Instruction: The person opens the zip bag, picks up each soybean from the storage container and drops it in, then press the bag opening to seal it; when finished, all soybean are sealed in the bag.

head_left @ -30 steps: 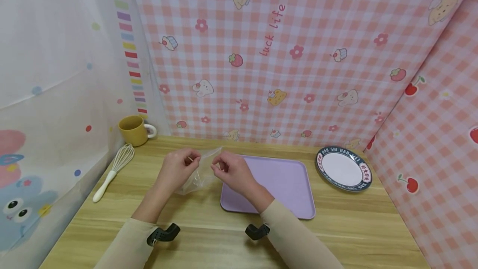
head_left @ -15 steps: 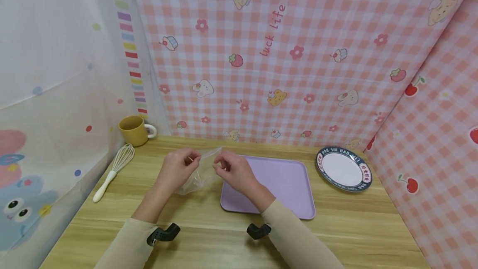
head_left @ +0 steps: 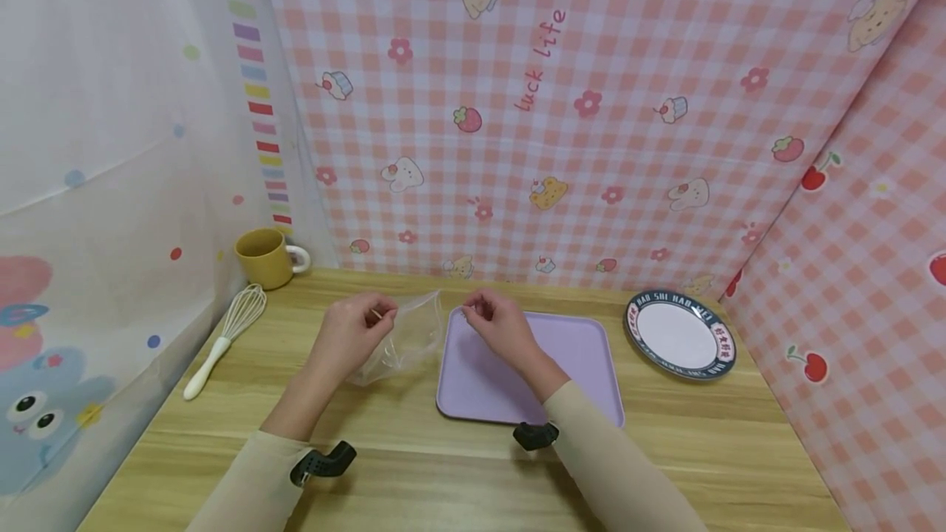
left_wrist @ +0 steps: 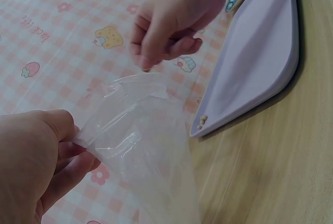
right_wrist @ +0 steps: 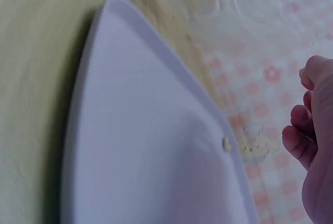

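Observation:
At the left of the work area, my left hand [head_left: 351,337] pinches the edge of a clear plastic bag [left_wrist: 143,135], whose rim stands partly spread. My right hand [head_left: 501,333] is over the back left corner of a lilac tray [head_left: 554,368], apart from the bag. Its thumb and index finger are pressed together in the left wrist view, with a tiny tan bean-like piece [left_wrist: 146,70] showing at their tips. Several similar tan beans [left_wrist: 202,122] lie in the tray's corner. The right wrist view hides the right fingertips' grip.
A mustard mug [head_left: 264,261] with a white handle stands at the back left, and a white whisk [head_left: 225,339] lies in front of it. To the right is a dark-rimmed plate [head_left: 676,335]. Patterned cloth walls [head_left: 517,146] close off the back and sides of the wooden table [head_left: 414,483].
My right hand has moved right, away from the bag's rim to above the tray. My left hand stays in place with the bag.

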`<state>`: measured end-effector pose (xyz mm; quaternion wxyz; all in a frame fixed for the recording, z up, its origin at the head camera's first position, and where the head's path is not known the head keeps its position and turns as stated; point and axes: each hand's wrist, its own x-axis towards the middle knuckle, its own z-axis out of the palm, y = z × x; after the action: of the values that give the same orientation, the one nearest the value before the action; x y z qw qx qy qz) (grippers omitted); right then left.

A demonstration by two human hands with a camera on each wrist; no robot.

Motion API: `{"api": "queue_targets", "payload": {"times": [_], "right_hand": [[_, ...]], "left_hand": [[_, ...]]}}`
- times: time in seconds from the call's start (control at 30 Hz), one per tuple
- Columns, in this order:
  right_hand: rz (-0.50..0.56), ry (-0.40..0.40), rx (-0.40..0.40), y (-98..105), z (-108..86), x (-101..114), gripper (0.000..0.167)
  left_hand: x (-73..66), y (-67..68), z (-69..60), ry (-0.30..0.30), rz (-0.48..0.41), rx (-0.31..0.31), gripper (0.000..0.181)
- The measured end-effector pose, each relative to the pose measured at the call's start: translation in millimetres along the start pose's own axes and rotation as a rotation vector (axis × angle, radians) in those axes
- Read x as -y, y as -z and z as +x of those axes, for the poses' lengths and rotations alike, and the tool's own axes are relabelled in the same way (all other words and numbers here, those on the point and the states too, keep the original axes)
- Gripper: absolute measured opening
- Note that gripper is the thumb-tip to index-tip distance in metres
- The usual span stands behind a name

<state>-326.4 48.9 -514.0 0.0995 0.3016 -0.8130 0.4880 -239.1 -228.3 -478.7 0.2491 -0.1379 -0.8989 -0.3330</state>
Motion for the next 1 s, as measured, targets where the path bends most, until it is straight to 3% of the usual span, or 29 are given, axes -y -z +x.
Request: {"api": "queue_targets", "payload": {"times": [0.17,0.47,0.67,1.0], "right_hand": [[-0.009,-0.08,0.025,5,4.2,-19,0.004],[-0.182,-0.158,0.151,1,10.7,-47,0.011],[-0.213,-0.172,0.217,-5,14.4,-54,0.011],[-0.301,-0.164,0.225,-11,16.9,-53,0.01]], "left_hand": [[0.4,0.3,0.2,-0.009,0.005,-0.005,0.007],[1.0,1.5,-0.4,-0.018,0.013,-0.006,0.006],[0.4,2.0,-0.6,-0.021,0.008,-0.002,0.006],[0.4,1.0,0.4,-0.024,0.009,-0.006,0.008]]}}
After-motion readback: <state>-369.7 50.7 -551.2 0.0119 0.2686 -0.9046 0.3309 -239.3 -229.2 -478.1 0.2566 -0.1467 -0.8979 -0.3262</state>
